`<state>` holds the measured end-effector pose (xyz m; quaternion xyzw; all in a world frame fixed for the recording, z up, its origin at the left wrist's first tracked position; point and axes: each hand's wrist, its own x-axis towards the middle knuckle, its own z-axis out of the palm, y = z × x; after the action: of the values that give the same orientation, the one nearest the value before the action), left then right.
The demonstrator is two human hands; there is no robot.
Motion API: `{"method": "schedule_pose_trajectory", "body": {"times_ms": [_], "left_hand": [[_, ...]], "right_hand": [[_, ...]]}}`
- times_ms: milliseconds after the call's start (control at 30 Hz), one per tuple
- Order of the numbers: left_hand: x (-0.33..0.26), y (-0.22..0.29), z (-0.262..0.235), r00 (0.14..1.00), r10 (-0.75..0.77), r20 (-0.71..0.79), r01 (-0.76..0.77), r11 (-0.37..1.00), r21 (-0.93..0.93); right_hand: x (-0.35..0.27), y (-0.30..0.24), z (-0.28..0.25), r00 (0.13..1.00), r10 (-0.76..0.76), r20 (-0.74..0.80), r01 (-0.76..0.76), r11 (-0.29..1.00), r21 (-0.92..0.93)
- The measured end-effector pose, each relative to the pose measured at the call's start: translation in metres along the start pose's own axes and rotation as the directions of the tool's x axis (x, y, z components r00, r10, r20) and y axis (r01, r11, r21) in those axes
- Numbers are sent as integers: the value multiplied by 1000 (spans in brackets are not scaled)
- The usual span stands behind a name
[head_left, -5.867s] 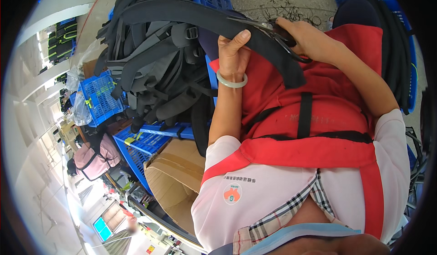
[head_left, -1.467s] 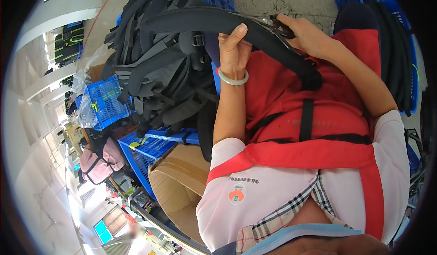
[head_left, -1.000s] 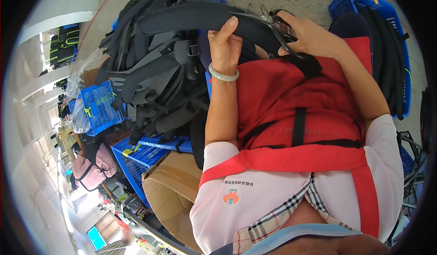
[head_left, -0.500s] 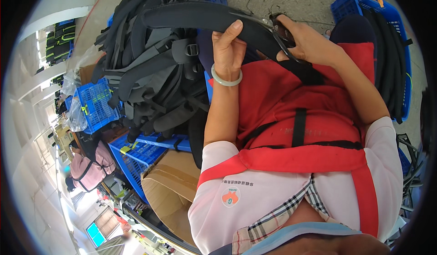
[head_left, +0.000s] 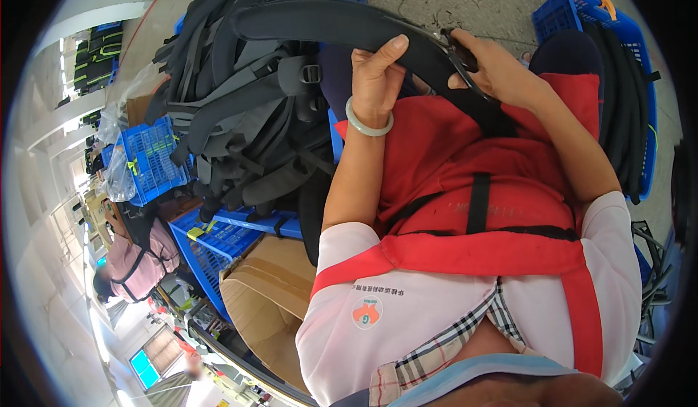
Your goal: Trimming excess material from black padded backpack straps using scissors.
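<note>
A long, dark grey padded strap (head_left: pixel 313 23) arches across from the pile on the left to my lap. My left hand (head_left: pixel 379 80) grips its lower edge, thumb on top and fingers folded behind. In my right hand (head_left: pixel 502 73) is a pair of scissors (head_left: pixel 464 69) with dark handles. Their blades lie along the strap's upper edge, pointing left toward my left hand. Whether the blades touch the fabric is hard to tell. The strap's near end rests on my red apron (head_left: pixel 443 156).
Dark padded straps with buckles are heaped (head_left: pixel 247 116) at left. Beyond stands a blue crate (head_left: pixel 153 163). An open cardboard box (head_left: pixel 265 298) sits by my left elbow. At right, a blue basket (head_left: pixel 649 131) holds more dark strips. A person in pink (head_left: pixel 138 262) works far left.
Both hands and the strap have shifted slightly to the right. The scissors have slid a little right along the strap's edge, and their handles look closer together.
</note>
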<state>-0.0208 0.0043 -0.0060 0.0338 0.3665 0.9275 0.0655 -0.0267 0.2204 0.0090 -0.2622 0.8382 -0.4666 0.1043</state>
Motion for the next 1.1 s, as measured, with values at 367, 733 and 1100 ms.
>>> {"method": "schedule_pose_trajectory", "body": {"times_ms": [367, 733, 1100], "left_hand": [[-1, 3, -1, 999, -40, 4, 41, 998, -55], [-3, 7, -1, 1000, 24, 21, -25, 999, 42], [0, 21, 11, 991, 88, -101, -85, 996, 30]], "right_hand": [[-5, 8, 3, 985, 138, 106, -156, 970, 188], [-1, -3, 12, 998, -12, -70, 18, 996, 87], [3, -18, -8, 988, 112, 102, -116, 992, 39]]}}
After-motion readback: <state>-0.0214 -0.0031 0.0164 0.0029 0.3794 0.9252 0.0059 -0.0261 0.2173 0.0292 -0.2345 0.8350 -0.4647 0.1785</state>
